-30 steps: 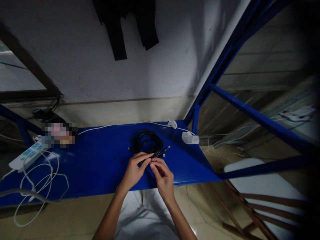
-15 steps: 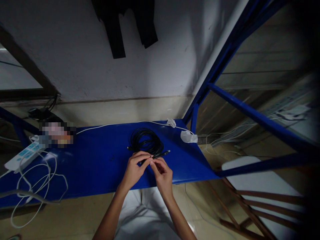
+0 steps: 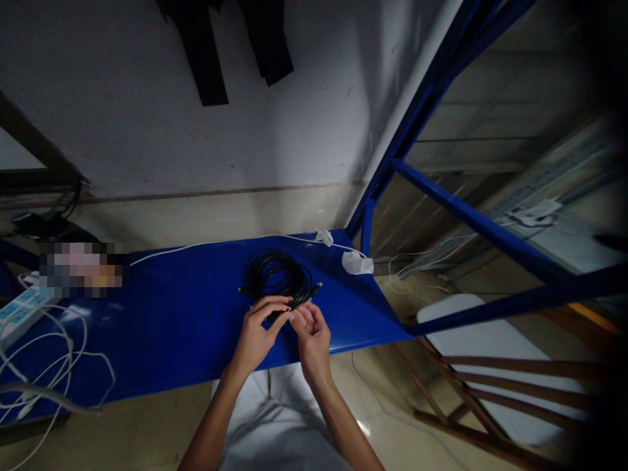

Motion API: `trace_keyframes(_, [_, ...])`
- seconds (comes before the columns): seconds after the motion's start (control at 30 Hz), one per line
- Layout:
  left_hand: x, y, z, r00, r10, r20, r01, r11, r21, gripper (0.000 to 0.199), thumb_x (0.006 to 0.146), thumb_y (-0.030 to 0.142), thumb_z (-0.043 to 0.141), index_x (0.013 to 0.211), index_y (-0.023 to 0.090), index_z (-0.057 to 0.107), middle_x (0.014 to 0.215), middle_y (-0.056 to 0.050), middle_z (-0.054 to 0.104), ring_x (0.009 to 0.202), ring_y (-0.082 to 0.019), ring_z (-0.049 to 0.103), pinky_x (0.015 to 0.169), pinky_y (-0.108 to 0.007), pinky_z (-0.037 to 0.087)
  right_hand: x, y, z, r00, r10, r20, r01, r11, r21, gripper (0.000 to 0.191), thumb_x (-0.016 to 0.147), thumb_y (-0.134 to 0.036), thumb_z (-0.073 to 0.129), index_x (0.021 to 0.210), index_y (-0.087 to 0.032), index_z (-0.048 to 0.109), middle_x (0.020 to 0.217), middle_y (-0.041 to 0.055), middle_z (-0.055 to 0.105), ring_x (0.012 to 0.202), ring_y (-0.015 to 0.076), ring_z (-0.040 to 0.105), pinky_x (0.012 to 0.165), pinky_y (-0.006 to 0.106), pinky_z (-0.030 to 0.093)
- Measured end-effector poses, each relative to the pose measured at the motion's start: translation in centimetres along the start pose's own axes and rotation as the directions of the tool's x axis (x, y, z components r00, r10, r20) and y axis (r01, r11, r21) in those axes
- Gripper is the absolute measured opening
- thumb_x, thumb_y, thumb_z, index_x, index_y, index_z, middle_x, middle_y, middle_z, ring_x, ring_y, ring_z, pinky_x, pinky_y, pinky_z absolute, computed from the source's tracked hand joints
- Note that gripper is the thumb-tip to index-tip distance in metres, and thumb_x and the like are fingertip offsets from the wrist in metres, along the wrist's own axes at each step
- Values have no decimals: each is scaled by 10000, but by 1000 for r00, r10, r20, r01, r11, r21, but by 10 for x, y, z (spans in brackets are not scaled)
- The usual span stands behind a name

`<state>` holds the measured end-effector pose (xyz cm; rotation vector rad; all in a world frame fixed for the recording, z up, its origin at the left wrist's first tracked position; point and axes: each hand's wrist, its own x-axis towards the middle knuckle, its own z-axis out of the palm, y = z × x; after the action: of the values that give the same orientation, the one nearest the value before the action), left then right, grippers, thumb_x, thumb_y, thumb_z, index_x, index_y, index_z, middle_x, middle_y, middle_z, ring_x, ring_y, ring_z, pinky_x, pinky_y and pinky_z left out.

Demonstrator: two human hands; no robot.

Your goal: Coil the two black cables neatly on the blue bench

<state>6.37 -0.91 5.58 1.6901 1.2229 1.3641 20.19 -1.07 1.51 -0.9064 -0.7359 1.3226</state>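
Note:
A coil of black cable lies on the blue table, with one plug end sticking out at its left and another at its right. My left hand is closed at the coil's near edge, thumb and fingertips pinching there. Right beside it, my right hand has its fingers curled in against the same edge, the tips almost meeting those of the left. The fingers cover that stretch of cable, and whether a small tie sits between them I cannot make out.
On the blue table, a white power strip and tangled white cords lie at the left. Crumpled white plastic sits at the back right. A blue metal frame and a wooden chair stand to the right.
The view has shifted a little to the right. The fingers of my right hand have lifted and spread slightly at the coil's edge; my left hand keeps its pinch.

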Motion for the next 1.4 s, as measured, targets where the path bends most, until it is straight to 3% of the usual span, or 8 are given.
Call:
trace_keyframes(0.2, [-1, -2, -2, 1000, 3, 0, -3, 1000, 20, 148, 1039, 299, 676, 1082, 229, 799, 1354, -131, 715, 1216, -253, 718, 1098, -442, 573, -1, 0, 2, 996, 66, 52, -69, 996, 52, 475, 862, -376, 889, 1253, -243, 654, 1305, 109, 768, 1249, 263, 740, 1115, 452, 587])
trace_keyframes(0.43, [2, -4, -2, 999, -38, 19, 37, 999, 18, 157, 1037, 286, 679, 1104, 241, 814, 1219, -94, 781, 1180, -235, 734, 1069, -392, 579, -6, 1, 5, 992, 113, 53, -119, 985, 127, 448, 844, -351, 915, 1208, -252, 674, 1292, 76, 770, 1272, 228, 715, 1179, 402, 522])
trace_keyframes(1.0, [-1, -3, 4, 998, 12, 62, -15, 999, 50, 145, 1012, 266, 713, 1075, 239, 841, 1126, -93, 780, 1078, -228, 736, 977, -357, 597, -5, 6, -4, 991, 103, 82, -108, 993, 51, 435, 808, -344, 935, 1109, -240, 639, 1172, 53, 779, 1134, 219, 752, 1044, 337, 590])
trace_keyframes(1.23, [-1, -3, 2, 1000, 0, -5, 1, 997, 77, 172, 1013, 281, 718, 1126, 244, 841, 1033, -77, 777, 975, -205, 749, 882, -311, 599, -11, 11, -3, 995, 97, -23, -96, 994, 59, 631, 762, -327, 960, 1157, -281, 470, 1027, 18, 797, 915, 184, 796, 871, 309, 639])
trace_keyframes(1.4, [-2, 0, 1, 999, 20, -28, -17, 994, 110, 177, 1028, 261, 692, 1151, 243, 819, 1040, -73, 765, 975, -197, 739, 893, -315, 588, -12, 7, 0, 995, 102, 7, -103, 994, 39, 712, 773, -310, 951, 1226, -293, 403, 945, 1, 805, 886, 192, 807, 876, 328, 637])
